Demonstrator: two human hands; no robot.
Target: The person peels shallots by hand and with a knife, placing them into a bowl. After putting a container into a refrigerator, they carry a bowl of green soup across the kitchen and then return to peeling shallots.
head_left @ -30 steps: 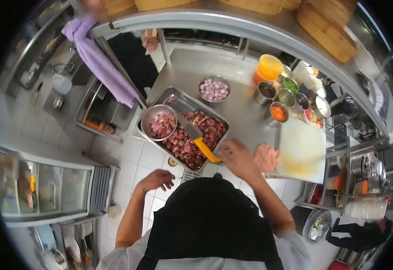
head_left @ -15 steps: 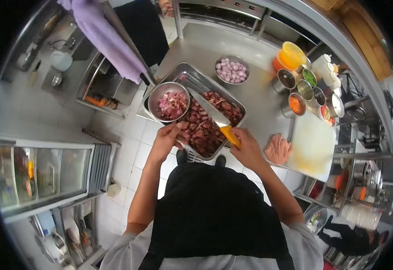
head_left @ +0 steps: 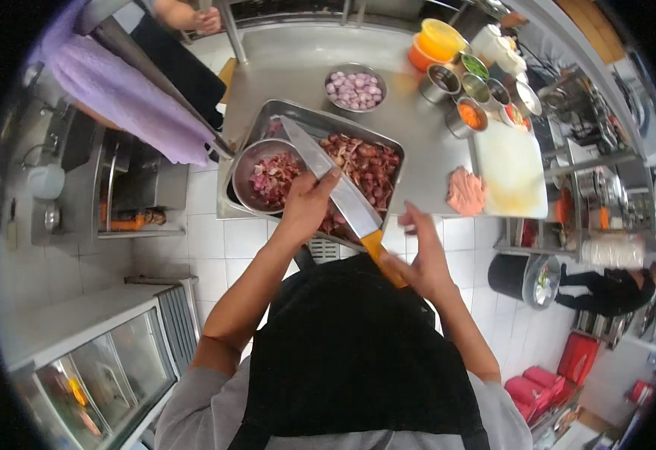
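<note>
A large knife (head_left: 352,208) with a wide blade and yellow handle lies slantwise over a steel tray (head_left: 397,161). My left hand (head_left: 307,206) is closed on the middle of its blade, fingertips over the upper edge. My right hand (head_left: 425,262) is at the handle, thumb side against it, with the other fingers raised and spread. Reddish-brown unpeeled shallots (head_left: 369,169) and loose skins fill much of the tray. In its left side stands a steel bowl (head_left: 242,169) of pink and red pieces, partly hidden by my left hand.
Behind the tray is a bowl of peeled shallots (head_left: 355,88). To the right lie a crumpled pink cloth (head_left: 465,192) and a white cutting board (head_left: 510,176), with several steel containers (head_left: 440,82) beyond. A purple towel (head_left: 118,97) hangs at left. Another person's hand (head_left: 206,21) shows at the top.
My left hand has moved from the tray's near edge up onto the knife blade. My right hand has loosened its fingers from the handle, and the knife has shifted toward me. The view has turned.
</note>
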